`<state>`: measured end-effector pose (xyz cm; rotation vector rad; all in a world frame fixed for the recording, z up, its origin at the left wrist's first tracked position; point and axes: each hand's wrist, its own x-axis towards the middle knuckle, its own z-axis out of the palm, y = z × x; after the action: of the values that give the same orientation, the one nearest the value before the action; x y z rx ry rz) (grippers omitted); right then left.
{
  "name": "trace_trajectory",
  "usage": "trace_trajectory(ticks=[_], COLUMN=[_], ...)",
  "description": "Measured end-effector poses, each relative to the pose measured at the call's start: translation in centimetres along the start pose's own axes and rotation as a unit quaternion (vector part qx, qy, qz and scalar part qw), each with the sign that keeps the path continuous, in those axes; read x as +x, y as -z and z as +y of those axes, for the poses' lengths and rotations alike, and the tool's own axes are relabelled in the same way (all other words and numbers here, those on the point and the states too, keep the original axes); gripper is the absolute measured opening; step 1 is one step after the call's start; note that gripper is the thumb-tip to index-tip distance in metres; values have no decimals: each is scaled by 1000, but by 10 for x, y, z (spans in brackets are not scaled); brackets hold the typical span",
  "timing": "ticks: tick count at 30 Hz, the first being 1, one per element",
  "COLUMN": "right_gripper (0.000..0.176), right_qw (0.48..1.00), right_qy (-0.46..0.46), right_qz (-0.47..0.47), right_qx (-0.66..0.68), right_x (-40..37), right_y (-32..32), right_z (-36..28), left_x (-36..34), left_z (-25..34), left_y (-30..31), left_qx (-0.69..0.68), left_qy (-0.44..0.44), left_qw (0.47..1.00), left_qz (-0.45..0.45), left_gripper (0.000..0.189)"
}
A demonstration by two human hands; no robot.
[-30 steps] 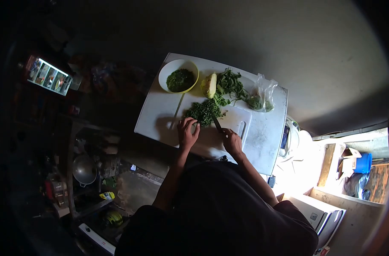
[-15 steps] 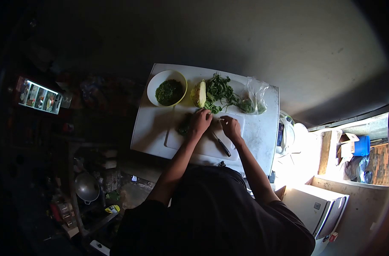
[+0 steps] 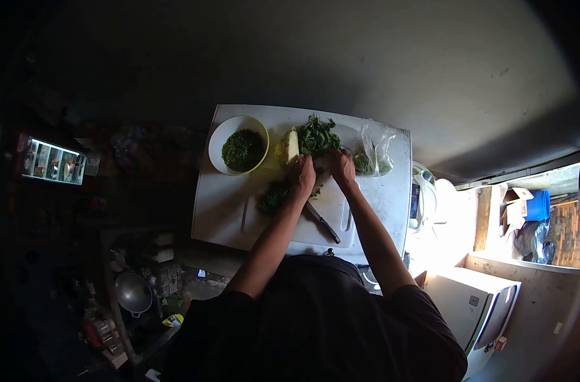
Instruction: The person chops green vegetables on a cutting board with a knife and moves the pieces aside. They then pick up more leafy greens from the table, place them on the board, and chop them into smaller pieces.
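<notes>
My left hand [image 3: 304,173] is closed at the near side of a bunch of leafy greens [image 3: 318,135], its fingertips among the lower stems. Across from it, my right hand [image 3: 343,167] pinches the stems at the bunch's right side. Both hands are above the far part of a white cutting board [image 3: 336,202]. A dark-handled knife [image 3: 325,224] lies slanted on the board, close to my left wrist. Chopped greens [image 3: 273,198] form a dark pile left of that wrist. Just beyond my left hand stands a cut cabbage [image 3: 286,149].
A pale bowl [image 3: 215,151] of finely chopped greens [image 3: 242,150] stands at the table's far left. A clear plastic bag [image 3: 380,153] with greens inside lies on the right. The white table [image 3: 392,210] reaches close to my body. A white fridge [image 3: 462,296] stands at lower right.
Both hands have moved away from me, up to the leafy greens, and my right hand has come closer to them. The bunch looks more gathered. The knife stays on the board.
</notes>
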<state>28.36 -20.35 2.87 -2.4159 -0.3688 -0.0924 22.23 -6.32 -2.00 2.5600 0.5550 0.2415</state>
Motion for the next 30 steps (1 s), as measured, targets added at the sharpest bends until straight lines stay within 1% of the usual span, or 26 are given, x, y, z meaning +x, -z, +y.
trace_trajectory(ticks=[1, 3, 4, 6, 7, 8, 9, 10, 12, 13, 14, 15, 16, 18, 19, 20, 22, 23, 25, 27, 28, 30], right_gripper=[22, 23, 23, 22, 22, 21, 20, 20, 21, 21, 20, 19, 19, 22, 22, 23, 24, 25, 25, 29, 29, 28], right_qw=[1000, 1000, 1000, 1000, 1000, 999, 999, 999, 1000, 1000, 999, 997, 997, 980, 980, 974, 968, 968, 969, 929, 929, 948], right_qy=[-2, -27, -29, -14, -14, -9, -3, -1, -13, -12, -16, -21, -21, -62, -61, -68, -73, -67, -59, -98, -96, -96], right_qz=[0, -12, -10, -12, -11, -17, -24, -24, -5, -6, 3, 13, 12, -28, -28, -43, -57, -70, -83, -137, -138, -162], right_qx=[0, -7, -6, -25, -25, -33, -41, -40, -2, -3, 38, 78, 76, 189, 188, 211, 235, 231, 226, 330, 330, 258], right_x=[0, 0, -1, -1, 0, 1, 3, 4, 6, 8, 9, 11, 10, 12, 12, 11, 9, 8, 7, 6, 6, 6], right_y=[3, 7, 8, 9, 10, 12, 15, 18, 27, 34, 40, 45, 48, 58, 65, 72, 76, 77, 75, 74, 75, 76], right_z=[-2, -5, -6, -7, -7, -7, -11, -15, -24, -30, -36, -38, -39, -46, -51, -55, -58, -58, -52, -49, -49, -47], left_x=[-3, -7, -5, 0, 0, -2, -2, -2, -2, -3, -3, -4, -5, -3, -2, -3, -5, -6, -7, -9, -10, -11], left_z=[2, 2, 0, -3, 8, 18, 19, 19, 21, 25, 29, 28, 26, 20, 16, 14, 17, 19, 18, 18, 18, 20], left_y=[6, 9, 6, -3, 17, 38, 46, 51, 58, 66, 76, 80, 85, 95, 100, 102, 115, 121, 124, 130, 133, 137], left_qx=[0, 26, 27, -57, -57, -84, -111, -111, -168, -169, -294, -414, -415, -431, -433, -434, -525, -525, -538, -521, -504, -503], left_qy=[-1, -118, -120, -129, -130, -96, -61, -60, -98, -97, -58, -18, -17, -57, -31, -31, 51, 50, 7, 0, -6, -1], left_qw=[1000, 990, 989, 986, 986, 991, 992, 992, 978, 978, 953, 910, 910, 901, 900, 900, 844, 844, 839, 849, 859, 860], left_qz=[-1, 79, 77, 94, 93, 34, -25, -23, 71, 72, 43, 14, 13, 8, -31, -30, -93, -92, -78, -83, -90, -86], left_gripper=[30, 24, 24, 20, 20, 18, 16, 16, 9, 9, 7, 5, 5, 10, 15, 15, 19, 19, 23, 24, 25, 26])
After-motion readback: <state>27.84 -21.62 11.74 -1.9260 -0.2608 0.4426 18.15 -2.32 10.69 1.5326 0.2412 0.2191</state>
